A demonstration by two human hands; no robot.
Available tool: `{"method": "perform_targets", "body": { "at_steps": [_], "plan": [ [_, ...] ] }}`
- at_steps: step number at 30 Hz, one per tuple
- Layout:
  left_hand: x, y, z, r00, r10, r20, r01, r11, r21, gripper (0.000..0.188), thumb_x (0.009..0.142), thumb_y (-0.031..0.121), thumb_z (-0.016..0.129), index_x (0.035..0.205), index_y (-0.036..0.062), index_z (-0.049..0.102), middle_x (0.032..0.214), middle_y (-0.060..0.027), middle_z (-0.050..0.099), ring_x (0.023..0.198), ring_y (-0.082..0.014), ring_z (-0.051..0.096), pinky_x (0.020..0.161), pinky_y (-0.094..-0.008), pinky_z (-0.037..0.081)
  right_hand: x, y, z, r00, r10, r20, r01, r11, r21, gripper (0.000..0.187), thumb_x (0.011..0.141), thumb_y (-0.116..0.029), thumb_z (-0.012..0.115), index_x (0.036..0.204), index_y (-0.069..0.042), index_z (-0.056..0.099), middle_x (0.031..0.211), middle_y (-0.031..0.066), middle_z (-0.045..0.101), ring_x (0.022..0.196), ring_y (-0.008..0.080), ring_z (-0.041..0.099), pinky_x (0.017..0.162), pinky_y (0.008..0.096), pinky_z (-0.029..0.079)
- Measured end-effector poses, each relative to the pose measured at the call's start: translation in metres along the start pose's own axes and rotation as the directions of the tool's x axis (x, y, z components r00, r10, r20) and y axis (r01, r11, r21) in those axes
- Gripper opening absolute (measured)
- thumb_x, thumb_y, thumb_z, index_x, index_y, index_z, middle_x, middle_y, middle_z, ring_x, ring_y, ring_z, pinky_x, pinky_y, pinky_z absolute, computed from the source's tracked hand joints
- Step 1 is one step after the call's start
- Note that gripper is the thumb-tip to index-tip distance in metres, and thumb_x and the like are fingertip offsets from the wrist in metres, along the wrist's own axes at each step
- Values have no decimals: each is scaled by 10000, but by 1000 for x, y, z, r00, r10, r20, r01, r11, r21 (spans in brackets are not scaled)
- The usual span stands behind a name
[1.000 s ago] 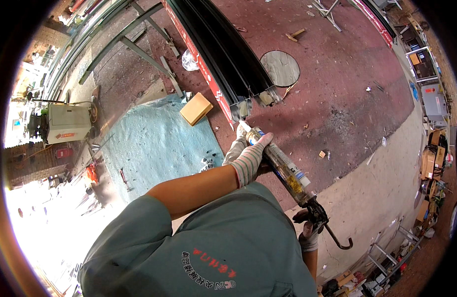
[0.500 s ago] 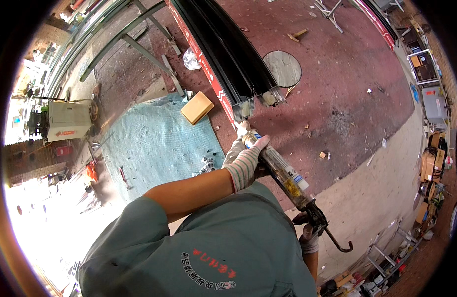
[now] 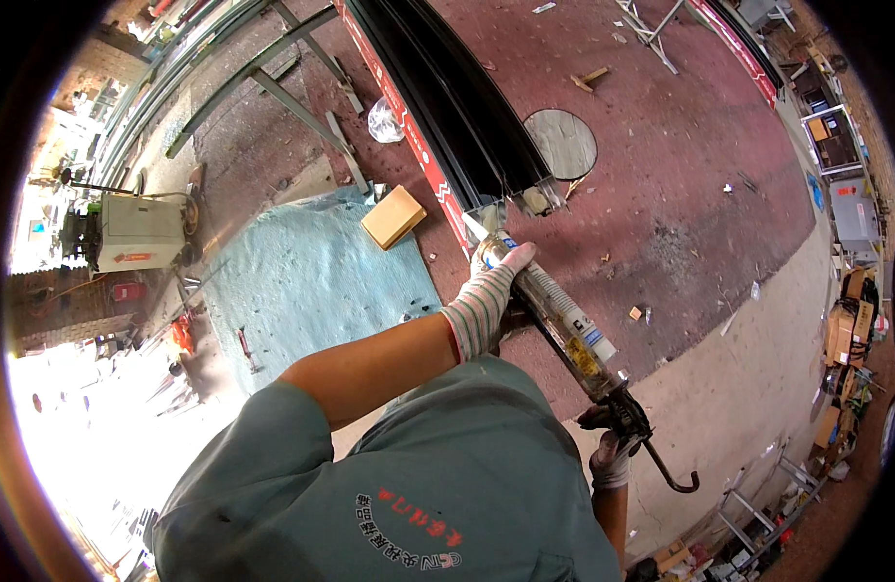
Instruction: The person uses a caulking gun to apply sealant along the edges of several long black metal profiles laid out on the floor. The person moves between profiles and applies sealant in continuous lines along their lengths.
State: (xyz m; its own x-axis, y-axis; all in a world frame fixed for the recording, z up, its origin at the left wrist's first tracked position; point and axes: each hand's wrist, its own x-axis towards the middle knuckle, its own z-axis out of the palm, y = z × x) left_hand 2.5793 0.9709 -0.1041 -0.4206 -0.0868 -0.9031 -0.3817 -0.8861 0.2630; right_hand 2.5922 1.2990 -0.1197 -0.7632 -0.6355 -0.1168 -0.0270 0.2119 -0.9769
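Observation:
A caulking gun (image 3: 535,303) with a sealant cartridge in it slants across in front of my body, its hooked rod at the lower right. My left hand (image 3: 488,291), in a pale striped glove, is closed around the front of the cartridge. At the back end, my right hand (image 3: 610,458), gloved and partly hidden, grips the gun's dark handle. The white nozzle (image 3: 476,228) points up at the near end of long black profiles (image 3: 452,107); I cannot tell whether it touches them. Red-and-white wrapping (image 3: 408,131) runs along their left side.
A brown cardboard box (image 3: 393,217) lies on a light-blue sheet (image 3: 311,281) to the left. Metal stands (image 3: 302,112) are at the upper left, near a pale machine cabinet (image 3: 142,233). A round grey disc (image 3: 561,144) lies right of the profiles. Boxes (image 3: 840,335) line the right edge.
The white nozzle now shows beyond my left hand, where pale glove fingers were before. Both hands keep hold of the caulking gun. The view has shifted slightly.

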Motion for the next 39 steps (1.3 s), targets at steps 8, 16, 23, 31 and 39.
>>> {"method": "perform_targets", "body": {
  "at_steps": [8, 16, 23, 31, 39],
  "plan": [
    [24, -13, -12, 998, -5, 55, 7, 999, -34, 460, 808, 488, 703, 975, 78, 578, 868, -85, 635, 786, -235, 659, 800, -417, 561, -10, 14, -1, 1000, 3, 12, -3, 999, -42, 387, 922, -369, 483, 980, -15, 629, 933, 100, 654, 868, 229, 625, 783, 370, 504],
    [18, -30, -16, 999, -28, 23, 29, 999, -26, 497, 790, 494, 719, 1021, 88, 548, 882, -66, 611, 768, -218, 634, 783, -398, 553, -19, 12, 4, 996, 79, -50, -83, 992, -96, 793, 885, -724, 314, 939, 12, 604, 764, 107, 668, 660, 204, 666, 625, 326, 538],
    [18, -42, -18, 999, -22, 36, 24, 998, -58, 459, 811, 464, 709, 1020, 95, 535, 894, -64, 604, 792, -226, 628, 791, -419, 552, -37, 27, -3, 987, 154, -36, -147, 977, 154, 587, 857, -581, 587, 958, -4, 630, 867, 106, 668, 802, 229, 653, 721, 369, 542],
    [10, -47, -15, 999, -18, 31, 22, 990, -139, 397, 832, 367, 715, 1059, 116, 507, 893, -77, 597, 776, -257, 623, 750, -446, 552, -37, 12, -3, 970, 238, -38, -233, 965, 118, 669, 818, -649, 589, 915, 10, 654, 838, 107, 681, 788, 209, 664, 716, 354, 542],
    [11, -50, -16, 1000, 9, 23, -8, 998, -67, 408, 831, 383, 710, 1057, 112, 507, 874, -74, 598, 759, -249, 621, 723, -429, 549, -41, 29, -17, 991, 83, 107, -65, 985, -160, 773, 865, -700, 433, 1072, 17, 634, 1002, 153, 676, 930, 285, 650, 837, 383, 506]
  ]
}}
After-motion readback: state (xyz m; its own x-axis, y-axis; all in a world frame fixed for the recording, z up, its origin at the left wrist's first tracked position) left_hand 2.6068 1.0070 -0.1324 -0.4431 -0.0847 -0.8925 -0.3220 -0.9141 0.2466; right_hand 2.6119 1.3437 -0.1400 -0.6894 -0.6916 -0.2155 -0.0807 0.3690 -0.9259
